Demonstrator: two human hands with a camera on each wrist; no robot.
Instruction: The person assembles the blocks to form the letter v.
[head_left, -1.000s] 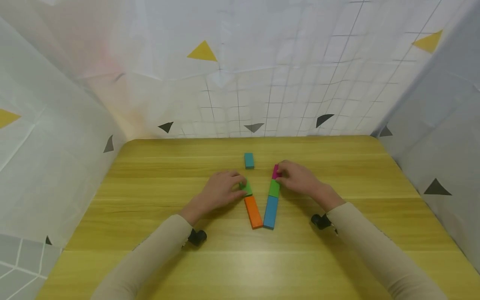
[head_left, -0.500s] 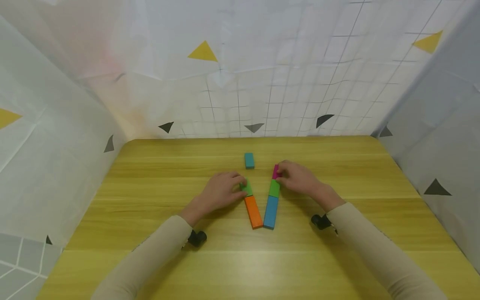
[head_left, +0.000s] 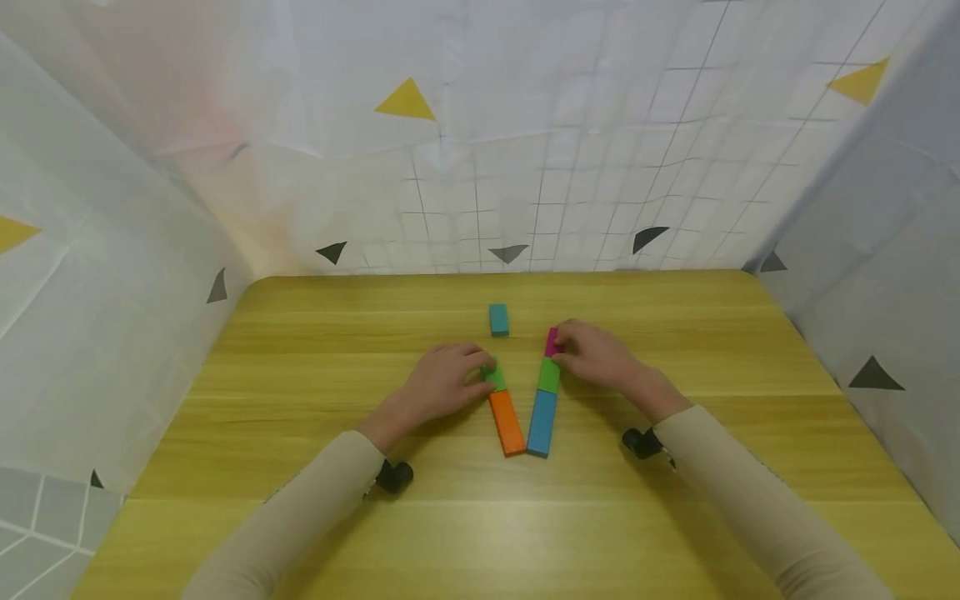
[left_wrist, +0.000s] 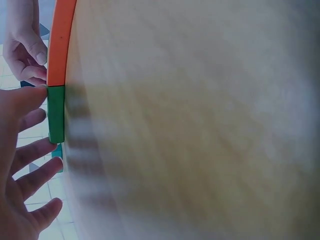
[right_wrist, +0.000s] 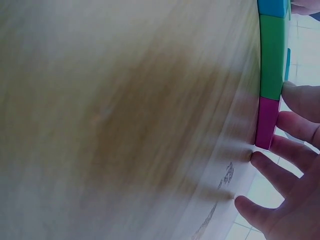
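Observation:
My left hand pinches a green block between its thumb, at the near end, and a finger at the far end. That block meets the end of a longer orange block. On the other side, my right hand has its thumb and fingers about a magenta block, the last in a row with a second green block and a longer blue block. Both rows lie flat and form a narrow V, with the orange and blue ends close together at the near side.
A teal block lies apart on the wooden table, beyond the open end of the V. White patterned sheets stand behind the table and at both sides. Each wrist wears a small black camera.
The left green block has shifted slightly with my left hand, and its end now lines up with the orange block. My right hand and the other blocks stay put.

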